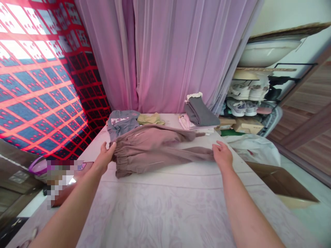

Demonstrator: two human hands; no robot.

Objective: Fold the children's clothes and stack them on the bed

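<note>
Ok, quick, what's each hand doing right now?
Left hand: closed, holding the waistband end of the brown trousers.
Right hand: closed, pinching the end of one leg.

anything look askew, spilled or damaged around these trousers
Slightly: the grey garment lies askew on the pink cloth, its frilled end slanting toward the curtain. No spill or damage shows; the brown trousers just look wrinkled.
</note>
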